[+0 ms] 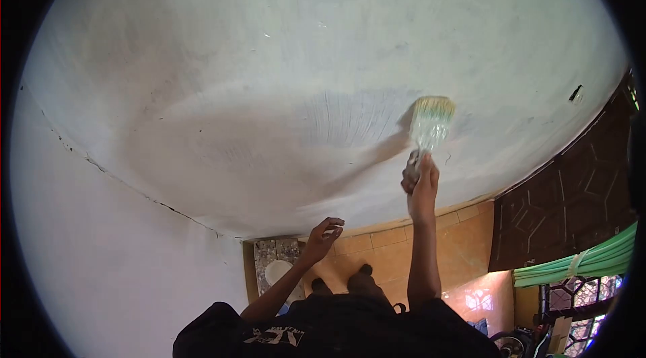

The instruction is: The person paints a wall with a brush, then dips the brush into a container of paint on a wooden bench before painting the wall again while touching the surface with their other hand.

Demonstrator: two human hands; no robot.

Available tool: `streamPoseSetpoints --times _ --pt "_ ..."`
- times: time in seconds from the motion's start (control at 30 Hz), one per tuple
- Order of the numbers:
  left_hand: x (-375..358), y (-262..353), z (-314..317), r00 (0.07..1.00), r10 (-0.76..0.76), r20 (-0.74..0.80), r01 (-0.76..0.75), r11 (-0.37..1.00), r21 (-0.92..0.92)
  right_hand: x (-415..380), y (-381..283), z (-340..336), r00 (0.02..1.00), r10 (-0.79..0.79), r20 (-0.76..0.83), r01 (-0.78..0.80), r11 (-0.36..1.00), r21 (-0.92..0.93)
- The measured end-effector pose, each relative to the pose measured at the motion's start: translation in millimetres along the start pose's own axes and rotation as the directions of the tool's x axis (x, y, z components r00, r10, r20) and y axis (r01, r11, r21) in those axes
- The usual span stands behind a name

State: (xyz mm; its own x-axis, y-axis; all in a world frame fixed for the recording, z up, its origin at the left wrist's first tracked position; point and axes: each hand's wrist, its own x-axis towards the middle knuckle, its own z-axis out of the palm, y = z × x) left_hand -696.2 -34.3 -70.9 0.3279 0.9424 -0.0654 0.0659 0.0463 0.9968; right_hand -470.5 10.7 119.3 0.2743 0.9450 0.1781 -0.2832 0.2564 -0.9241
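My right hand [421, 180] is closed around the handle of a wide paintbrush [433, 126], bristles up against the pale wall [269, 55]. The bristles look yellowish at the tip and greenish lower down, and the part below them is whitish and shiny. Left of the brush, fresh-looking streaks [344, 119] mark the wall. My left hand [326, 237] hovers low near the wall's foot, fingers loosely bent and apart, with nothing in them.
A paint-spattered board [267, 250] with a round white container [277, 271] stands by the left corner. Orange tiles [387, 254] cover the floor around my feet. On the right are a dark patterned panel [558, 190] and a tied green curtain [585, 260]. A crack [161, 203] follows the corner.
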Motion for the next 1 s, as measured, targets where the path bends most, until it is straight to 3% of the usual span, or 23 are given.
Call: streamPoseSetpoints --times 0.2,0.3,0.43,0.53,0.57,0.67,0.73,0.77,0.8,0.87,0.93,1.0 --pt "10.1 -2.3 17.5 0.996 0.044 -0.083 -0.044 0.999 0.001 1.0 70.8 -39.9 0.992 -0.049 0.116 0.057 0.996 -0.063" --pt "14.9 3.4 32.7 0.986 0.091 -0.14 -0.085 0.995 0.048 -31.4 82.5 -57.8 0.978 0.182 0.1 -0.176 0.982 -0.063" --pt "28.9 10.9 68.2 0.985 0.061 -0.162 -0.058 0.998 0.025 -12.5 43.4 -89.8 0.992 -0.006 0.122 0.009 1.0 -0.026" --pt "48.4 10.2 102.1 0.986 0.084 -0.144 -0.079 0.996 0.039 24.2 -6.8 -107.2 0.996 -0.059 0.067 0.065 0.994 -0.092" --pt "55.0 15.9 114.2 0.987 0.087 -0.137 -0.082 0.996 0.036 36.3 -12.5 -118.9 0.99 -0.065 0.126 0.073 0.995 -0.065" --pt "75.7 16.9 146.8 0.986 0.106 -0.125 -0.105 0.994 0.016 55.1 6.1 -148.5 0.986 -0.027 0.164 0.036 0.998 -0.049" --pt "87.1 18.0 165.0 0.984 0.13 -0.126 -0.129 0.992 0.013 47.1 44.3 -168.1 0.986 -0.048 0.162 0.071 0.988 -0.14" --pt "89.6 21.0 174.3 0.982 0.141 -0.129 -0.14 0.99 0.017 39.3 70.6 -182.0 0.985 0.002 0.17 0.007 0.998 -0.055" --pt "92.7 23.7 182.3 0.978 0.157 -0.135 -0.156 0.988 0.022 35.1 107.9 -203.6 0.977 -0.034 0.209 0.116 0.912 -0.393" --pt "96.3 24.4 195.8 0.975 0.167 -0.145 -0.166 0.986 0.013 4.3 99.3 -204.0 0.963 0.233 0.134 -0.205 0.959 -0.198" --pt "99.1 30.5 204.1 0.97 0.167 -0.176 -0.168 0.986 0.01 0.8 76.3 -199.9 0.951 0.26 0.166 -0.242 0.963 -0.122" --pt "94.5 38.2 210.1 0.965 0.145 -0.217 -0.146 0.989 0.011 18.3 57.6 -198.8 0.975 0.138 0.176 -0.125 0.989 -0.085"
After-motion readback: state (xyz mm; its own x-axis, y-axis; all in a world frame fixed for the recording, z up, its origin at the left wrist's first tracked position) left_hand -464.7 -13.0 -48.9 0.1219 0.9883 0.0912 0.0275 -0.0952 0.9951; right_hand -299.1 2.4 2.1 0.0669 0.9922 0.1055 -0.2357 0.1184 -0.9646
